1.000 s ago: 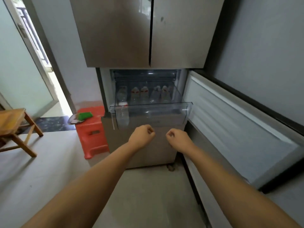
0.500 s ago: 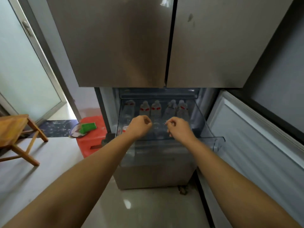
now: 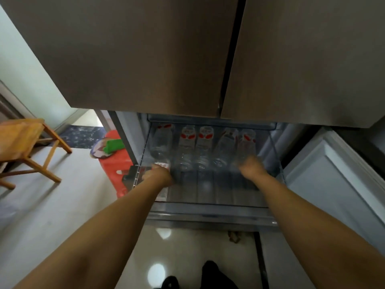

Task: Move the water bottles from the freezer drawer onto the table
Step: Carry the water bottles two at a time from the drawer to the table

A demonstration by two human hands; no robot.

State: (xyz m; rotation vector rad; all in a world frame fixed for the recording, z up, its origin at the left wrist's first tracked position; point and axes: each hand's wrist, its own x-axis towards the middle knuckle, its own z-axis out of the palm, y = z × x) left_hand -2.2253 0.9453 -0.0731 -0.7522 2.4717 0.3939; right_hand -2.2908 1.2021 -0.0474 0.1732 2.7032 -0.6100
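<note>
The clear freezer drawer stands pulled out below the fridge's upper doors. Several clear water bottles with red labels lie in it side by side, from the leftmost bottle to the rightmost bottle. One more bottle sits at the drawer's front left corner. My left hand is down on that bottle, fingers curled over it. My right hand is blurred at the near end of the rightmost bottle; its fingers are hidden.
The open freezer door stands out to the right. A red plastic stool with a green object sits left of the fridge. A wooden table stands further left. The fridge's upper doors hang close overhead.
I have stepped closer and leaned over the drawer. Both hands dropped from above the drawer's front rim down into it, the left onto the front left bottle, the right to the rightmost bottle.
</note>
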